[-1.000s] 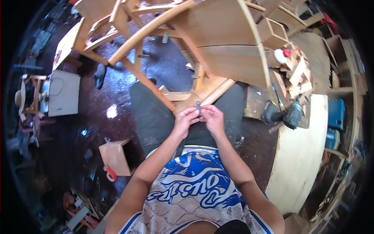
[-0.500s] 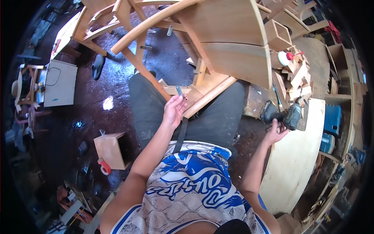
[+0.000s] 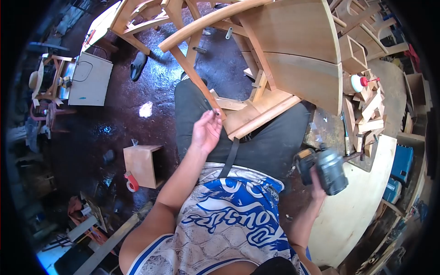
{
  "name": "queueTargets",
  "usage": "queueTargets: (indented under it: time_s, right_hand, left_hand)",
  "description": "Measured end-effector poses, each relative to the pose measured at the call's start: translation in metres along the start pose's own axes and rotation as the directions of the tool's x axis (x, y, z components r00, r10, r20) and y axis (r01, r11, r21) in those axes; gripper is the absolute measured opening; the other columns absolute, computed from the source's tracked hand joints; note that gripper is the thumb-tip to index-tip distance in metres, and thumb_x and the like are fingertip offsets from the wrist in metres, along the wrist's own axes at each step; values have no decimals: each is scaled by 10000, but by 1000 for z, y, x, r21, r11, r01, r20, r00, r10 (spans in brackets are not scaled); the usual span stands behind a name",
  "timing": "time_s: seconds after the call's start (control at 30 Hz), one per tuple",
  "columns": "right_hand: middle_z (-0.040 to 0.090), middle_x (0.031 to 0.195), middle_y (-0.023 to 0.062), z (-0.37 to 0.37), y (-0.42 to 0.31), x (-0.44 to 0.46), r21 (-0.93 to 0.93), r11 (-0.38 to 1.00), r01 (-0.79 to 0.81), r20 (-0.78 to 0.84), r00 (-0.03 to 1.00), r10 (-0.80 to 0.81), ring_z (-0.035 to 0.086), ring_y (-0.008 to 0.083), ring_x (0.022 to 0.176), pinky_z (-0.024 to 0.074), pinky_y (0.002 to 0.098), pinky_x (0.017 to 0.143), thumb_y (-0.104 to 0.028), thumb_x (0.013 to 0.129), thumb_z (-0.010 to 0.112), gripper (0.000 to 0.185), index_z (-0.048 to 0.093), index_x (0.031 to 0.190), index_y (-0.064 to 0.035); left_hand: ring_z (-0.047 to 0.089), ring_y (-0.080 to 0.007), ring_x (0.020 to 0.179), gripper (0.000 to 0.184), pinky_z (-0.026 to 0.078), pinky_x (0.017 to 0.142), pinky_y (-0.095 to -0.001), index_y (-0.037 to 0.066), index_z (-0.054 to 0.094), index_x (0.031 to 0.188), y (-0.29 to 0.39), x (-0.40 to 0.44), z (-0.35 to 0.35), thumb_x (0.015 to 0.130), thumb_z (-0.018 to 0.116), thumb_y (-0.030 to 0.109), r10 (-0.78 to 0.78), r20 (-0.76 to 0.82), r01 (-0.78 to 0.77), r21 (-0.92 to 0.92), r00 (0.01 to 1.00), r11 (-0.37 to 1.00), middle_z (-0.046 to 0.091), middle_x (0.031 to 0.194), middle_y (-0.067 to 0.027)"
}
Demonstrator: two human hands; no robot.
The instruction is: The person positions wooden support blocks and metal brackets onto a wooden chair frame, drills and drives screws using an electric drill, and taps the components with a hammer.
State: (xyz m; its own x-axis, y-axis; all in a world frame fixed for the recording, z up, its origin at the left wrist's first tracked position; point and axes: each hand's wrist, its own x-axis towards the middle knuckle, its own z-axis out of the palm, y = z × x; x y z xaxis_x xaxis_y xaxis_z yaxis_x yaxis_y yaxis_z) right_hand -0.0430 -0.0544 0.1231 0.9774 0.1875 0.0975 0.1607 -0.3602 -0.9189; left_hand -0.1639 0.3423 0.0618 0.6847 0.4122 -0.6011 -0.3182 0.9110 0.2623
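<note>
My left hand [image 3: 207, 130] is raised at the lower end of a slanting leg of a wooden chair [image 3: 247, 123]. Its fingertips are pinched on a small metal bracket [image 3: 213, 110], mostly hidden from view. The chair lies tipped between my knees, with its broad wooden panel [image 3: 293, 59] facing up at the right. My right hand [image 3: 317, 185] is wrapped round the grip of a cordless drill [image 3: 330, 172]. The drill is blurred and held above the floor beside a pale board, apart from the chair.
A pale board [image 3: 353, 206] lies at my right. Wood offcuts [image 3: 371, 110] and a white bottle with a red cap [image 3: 357, 83] stand beyond it. On the left are a small wooden box [image 3: 140, 165], a red tape roll [image 3: 131, 182] and a shoe [image 3: 137, 66].
My right hand has picked up the drill and drawn it back toward me. My left hand has brought the bracket close to the chair leg. The view has shifted slightly.
</note>
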Motion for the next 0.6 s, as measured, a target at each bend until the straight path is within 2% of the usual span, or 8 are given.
queueTargets:
  time_s: [0.03,0.1,0.13,0.2,0.33,0.6]
  right_hand:
    - [689,1194,108,12,-20,-9,-126,985,115,112,989,-101,649,224,1117,500,398,1014,-80,835,777,512,599,1311,-19]
    - [736,962,104,37,-55,7,-17,981,191,350,920,-173,718,227,823,574,371,789,-178,826,764,398,690,1166,15]
    - [735,899,118,52,-61,5,2,969,245,332,914,-232,714,223,755,567,354,734,-172,784,754,356,725,1074,34]
    - [739,906,122,71,-95,12,-13,946,325,418,861,-290,711,210,748,563,330,712,-172,752,761,374,730,1060,39]
    - [741,885,129,86,-98,16,56,916,397,456,806,-377,715,216,733,563,318,698,-155,738,764,371,735,1056,34]
    - [724,829,123,93,-103,20,72,928,366,422,832,-361,713,227,703,558,322,684,-103,728,771,346,735,1041,40]
  left_hand:
    - [700,-161,1003,54,595,844,-293,67,657,1004,-6,-6,8,970,615,66,-22,6,22,10,1000,1000,721,1065,-70]
    - [688,-144,1005,37,588,843,-281,82,635,993,-17,-20,24,967,614,66,-57,29,56,25,998,998,711,1072,-62]
    - [689,-148,1003,34,586,851,-282,81,627,998,-22,-27,32,974,606,73,-53,65,51,44,996,998,706,1074,-63]
    - [689,-152,995,44,582,865,-286,74,626,1018,-28,-40,44,984,599,77,-36,116,29,64,993,998,700,1072,-74]
    - [705,-159,951,66,599,858,-300,73,629,1033,-29,-55,52,991,579,67,13,142,-21,54,990,998,703,1081,-80]
    - [698,-159,946,37,596,855,-297,75,619,1000,-28,-60,53,995,583,67,19,137,-22,23,990,999,691,1050,-90]
